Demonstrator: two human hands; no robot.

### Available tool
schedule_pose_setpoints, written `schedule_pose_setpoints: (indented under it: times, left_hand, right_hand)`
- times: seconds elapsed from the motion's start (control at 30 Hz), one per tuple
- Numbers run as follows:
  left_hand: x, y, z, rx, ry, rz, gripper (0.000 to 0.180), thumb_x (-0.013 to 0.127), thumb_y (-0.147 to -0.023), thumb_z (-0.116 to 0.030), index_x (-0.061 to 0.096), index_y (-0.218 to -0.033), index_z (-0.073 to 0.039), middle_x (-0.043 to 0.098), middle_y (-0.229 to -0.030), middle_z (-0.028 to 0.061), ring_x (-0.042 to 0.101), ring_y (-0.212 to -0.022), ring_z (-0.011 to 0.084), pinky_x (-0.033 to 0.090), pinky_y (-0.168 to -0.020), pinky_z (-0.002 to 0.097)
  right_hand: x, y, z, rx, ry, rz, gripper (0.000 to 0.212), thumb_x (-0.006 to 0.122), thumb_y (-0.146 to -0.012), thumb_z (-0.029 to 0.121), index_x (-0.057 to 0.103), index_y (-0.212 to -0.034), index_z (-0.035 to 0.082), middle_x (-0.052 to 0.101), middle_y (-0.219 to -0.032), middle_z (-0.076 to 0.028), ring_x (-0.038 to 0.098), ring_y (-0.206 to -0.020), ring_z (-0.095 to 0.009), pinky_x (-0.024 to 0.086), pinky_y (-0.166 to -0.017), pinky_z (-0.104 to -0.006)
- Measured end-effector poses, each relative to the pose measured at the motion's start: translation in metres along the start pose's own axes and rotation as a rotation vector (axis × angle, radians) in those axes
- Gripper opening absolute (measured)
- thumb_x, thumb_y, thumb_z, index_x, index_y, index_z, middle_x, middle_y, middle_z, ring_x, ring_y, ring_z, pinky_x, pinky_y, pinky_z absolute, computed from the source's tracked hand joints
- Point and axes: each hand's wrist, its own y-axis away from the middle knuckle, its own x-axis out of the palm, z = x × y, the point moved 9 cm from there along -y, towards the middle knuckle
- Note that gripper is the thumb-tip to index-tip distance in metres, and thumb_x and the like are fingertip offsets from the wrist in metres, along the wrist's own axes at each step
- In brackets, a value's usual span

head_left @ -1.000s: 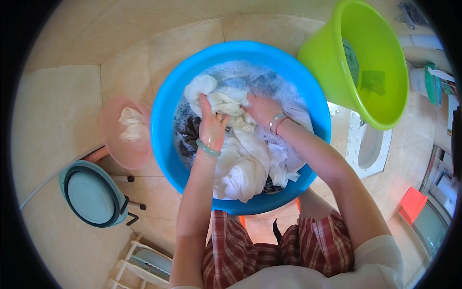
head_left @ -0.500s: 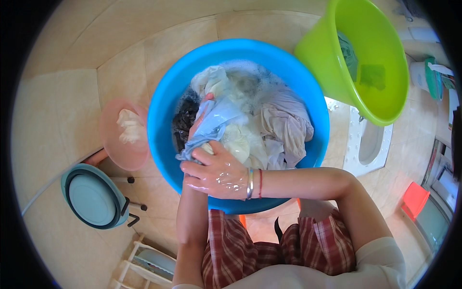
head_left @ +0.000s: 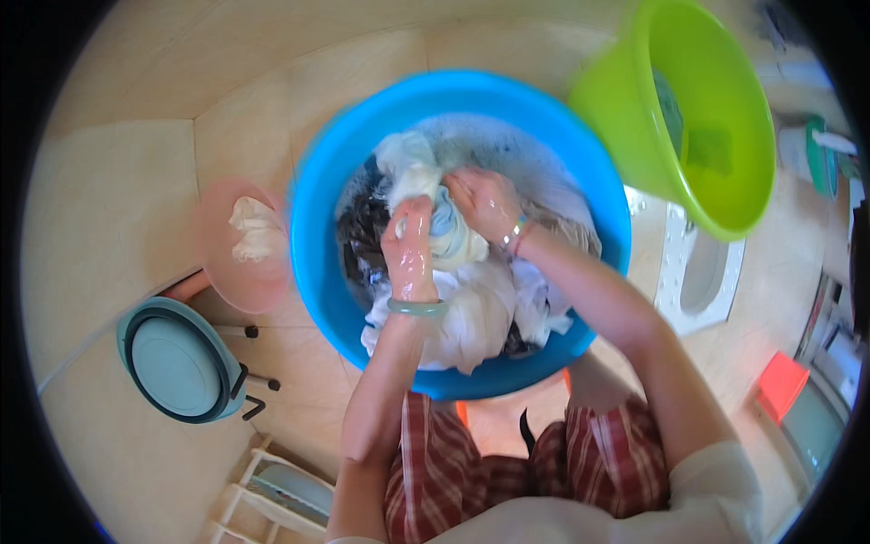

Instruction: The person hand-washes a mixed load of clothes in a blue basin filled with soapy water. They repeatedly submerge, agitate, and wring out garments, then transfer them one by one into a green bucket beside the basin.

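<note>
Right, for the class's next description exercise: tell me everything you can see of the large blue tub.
The large round blue tub looks like smooth, glossy plastic. It sits upright in front of the person, holding sudsy water and wet white, grey and dark laundry. Inside it, the left hand and right hand grip bundled white and pale-blue cloth. Its underside is hidden.

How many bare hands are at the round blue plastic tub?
2: the left hand, curled on bunched, wet white-and-pale-blue cloth inside the blue tub, and the right hand, curled at that cloth's upper right. No other hand shows.
</note>
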Motion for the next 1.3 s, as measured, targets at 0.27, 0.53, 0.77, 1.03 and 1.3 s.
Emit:
schedule_pose_setpoints:
  times: [0.27, 0.53, 0.77, 1.03, 1.3]
  left_hand:
    - [-0.006, -0.041, 0.046, -0.373, 0.555, 0.323, 0.068, 0.037, -0.098, -0.058, 0.014, -0.155, -0.027, 0.024, -0.156, 0.0082, 0.027, -0.142, 0.0301, 0.022, -0.115, 0.0504]
    - [0.009, -0.040, 0.060, -0.319, 0.320, 0.318, 0.067, 0.044, -0.099, -0.053, 0.016, -0.154, -0.029, 0.033, -0.152, 0.0059, 0.034, -0.138, 0.0269, 0.022, -0.116, 0.0433]
    - [0.023, -0.024, 0.014, -0.355, 0.555, 0.518, 0.054, 0.047, -0.102, -0.035, 0.032, -0.148, -0.012, 0.048, -0.137, 0.0146, 0.048, -0.125, 0.0241, 0.039, -0.107, 0.0370]
    - [0.019, -0.015, 0.020, -0.432, 0.754, 0.585, 0.031, 0.050, -0.100, -0.029, 0.053, -0.122, -0.007, 0.060, -0.114, 0.0085, 0.058, -0.103, 0.0180, 0.047, -0.092, 0.0317]
    - [0.022, 0.029, 0.007, -0.408, 0.614, -0.094, 0.022, 0.051, -0.100, -0.028, 0.061, -0.094, -0.010, 0.062, -0.092, 0.0020, 0.058, -0.084, 0.0120, 0.048, -0.078, 0.0284]
  right_hand:
    - [0.012, -0.007, -0.061, 0.230, 0.408, 0.237, 0.050, 0.058, -0.091, 0.036, 0.047, -0.129, 0.006, 0.050, -0.132, -0.019, 0.053, -0.114, -0.039, 0.046, -0.093, -0.0481]
    - [0.028, -0.017, -0.070, 0.331, 0.166, 0.206, 0.029, 0.062, -0.087, 0.025, 0.061, -0.108, 0.006, 0.058, -0.117, -0.017, 0.060, -0.098, -0.039, 0.049, -0.087, -0.0441]
    - [0.009, 0.065, 0.162, -0.502, 0.065, 0.229, 0.015, 0.066, -0.073, 0.020, 0.061, -0.086, 0.013, 0.052, -0.097, -0.002, 0.052, -0.091, -0.021, 0.044, -0.077, -0.0352]
    - [-0.011, 0.046, 0.203, -0.700, -0.063, -0.009, 0.017, 0.071, -0.071, 0.025, 0.059, -0.074, 0.014, 0.051, -0.085, -0.001, 0.053, -0.078, -0.017, 0.042, -0.056, -0.0290]
    - [-0.024, 0.011, 0.064, -0.297, -0.159, -0.112, 0.012, 0.066, -0.080, 0.019, 0.060, -0.075, 0.009, 0.057, -0.074, -0.008, 0.059, -0.065, -0.028, 0.050, -0.056, -0.0380]
